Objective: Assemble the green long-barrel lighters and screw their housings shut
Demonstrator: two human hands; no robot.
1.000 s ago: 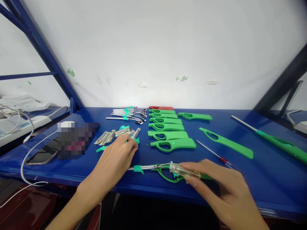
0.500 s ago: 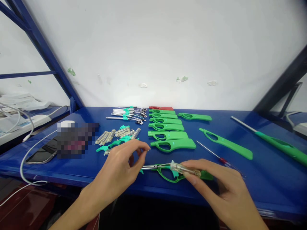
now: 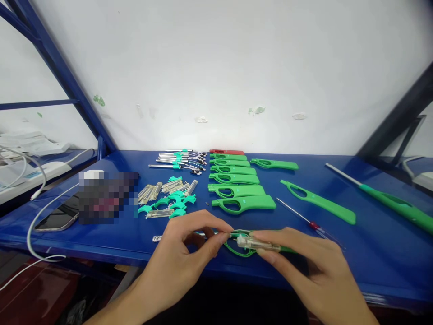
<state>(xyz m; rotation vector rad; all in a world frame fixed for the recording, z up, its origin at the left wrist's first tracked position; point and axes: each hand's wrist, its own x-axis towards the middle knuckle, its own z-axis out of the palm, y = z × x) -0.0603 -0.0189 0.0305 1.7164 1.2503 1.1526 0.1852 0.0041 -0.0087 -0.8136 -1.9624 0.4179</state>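
My right hand grips a clear plastic lighter fuel tank between thumb and fingers, its whitish end pointing left. My left hand is closed in a pinch just left of that end; what its fingertips hold is too small to make out. Under both hands lies an open green lighter shell with its handle loop showing. A metal lighter rod sticks out to the left, mostly covered by my left hand.
Green shell halves and a red one form a column. Left of them are metal rods with wires, clear tanks and teal triggers. A screwdriver, a lighter and a phone lie outward.
My left hand has moved right and slightly down, its pinch now close to the fuel tank. A tiny metallic piece shows on the table near where those fingers were. The tank has shifted slightly.
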